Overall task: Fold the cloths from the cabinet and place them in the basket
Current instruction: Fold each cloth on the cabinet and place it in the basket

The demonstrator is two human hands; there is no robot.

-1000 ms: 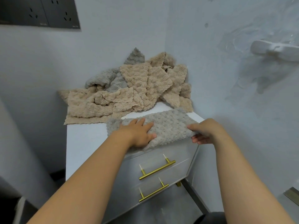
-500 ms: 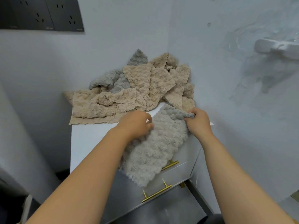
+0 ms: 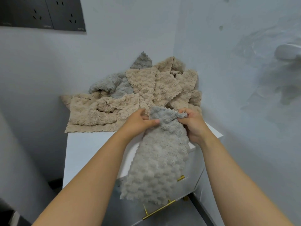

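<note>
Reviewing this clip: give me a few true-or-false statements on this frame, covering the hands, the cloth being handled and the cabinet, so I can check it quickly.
1. The left hand and right hand both grip the top edge of a fluffy grey bobble-textured cloth. True.
2. A heap of fluffy cloths lies at the back of the white cabinet, in the wall corner. True.
3. The grey cloth lies folded flat on the cabinet top. False: it hangs from the hands over the cabinet's front edge.
4. Every cloth in the heap is grey. False: most are beige, with a few grey.
5. Beneath the hanging cloth, gold bar handles show on the cabinet front. True.
</note>
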